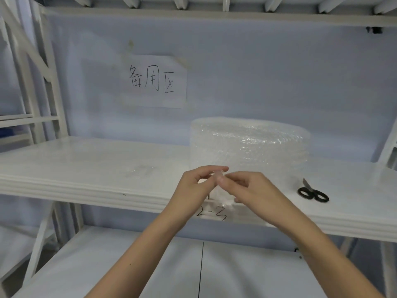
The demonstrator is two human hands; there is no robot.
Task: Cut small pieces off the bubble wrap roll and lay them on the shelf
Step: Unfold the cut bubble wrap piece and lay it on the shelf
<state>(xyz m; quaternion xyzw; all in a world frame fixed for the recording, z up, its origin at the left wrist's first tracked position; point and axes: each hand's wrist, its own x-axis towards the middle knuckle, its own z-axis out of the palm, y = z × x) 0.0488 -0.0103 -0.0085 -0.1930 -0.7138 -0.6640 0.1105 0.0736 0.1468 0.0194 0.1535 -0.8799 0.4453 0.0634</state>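
Two hands meet before the bubble wrap roll (249, 145), a clear, pebbled cylinder standing on end on the white shelf (90, 166), its axis upright. A loose strip of wrap (221, 193), hanging toward 6 o'clock, is pinched by the left hand (193, 186) and right hand (247, 190); its edges are hard to trace. Black-handled scissors (312, 193) are laid at 3 o'clock, blades toward 11 o'clock.

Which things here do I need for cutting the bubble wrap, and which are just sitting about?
For the job:
bubble wrap roll, standing on the shelf
scissors, lying right of the roll
small clear piece, pinched by left hand and right hand

Just there:
paper sign on the back wall
handwritten mark on the shelf edge
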